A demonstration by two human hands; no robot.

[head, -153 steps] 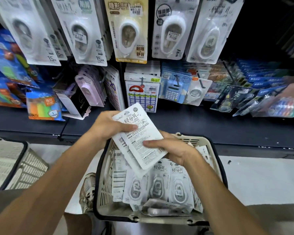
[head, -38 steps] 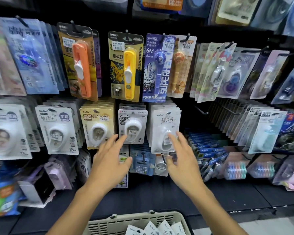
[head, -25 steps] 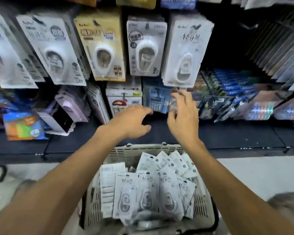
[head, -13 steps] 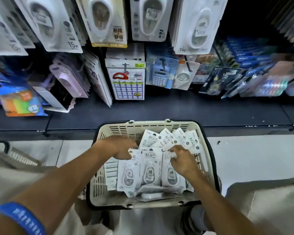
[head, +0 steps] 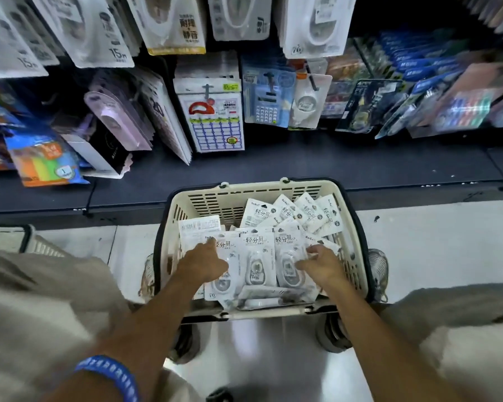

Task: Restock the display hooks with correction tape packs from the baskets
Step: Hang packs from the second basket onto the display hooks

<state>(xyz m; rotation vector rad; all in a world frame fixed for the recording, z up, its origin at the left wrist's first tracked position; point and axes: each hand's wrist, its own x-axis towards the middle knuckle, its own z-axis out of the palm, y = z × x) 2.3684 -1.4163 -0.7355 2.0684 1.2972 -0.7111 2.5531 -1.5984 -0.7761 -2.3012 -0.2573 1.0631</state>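
Observation:
A cream plastic basket [head: 215,200] with a dark rim sits on the floor between my feet, holding several white correction tape packs [head: 256,256]. Three packs stand face up in the front row, and more fan out at the back right [head: 302,213]. My left hand [head: 204,264] lies on the leftmost front pack, fingers stretched over it. My right hand [head: 321,264] curls at the right front pack, thumb and fingers pinching its edge. Matching white packs hang on a display hook [head: 314,27] at the top, just right of centre.
A dark shelf ledge [head: 302,161] runs in front of the basket, with calendars, calculators and other stationery packs hanging and leaning above it. A second cream basket [head: 12,239] shows at the left edge. The floor is white tile [head: 436,250].
My hands left the hooks and dropped into the basket. Over the last half second they slid from the back packs to the front row, and my view tipped down.

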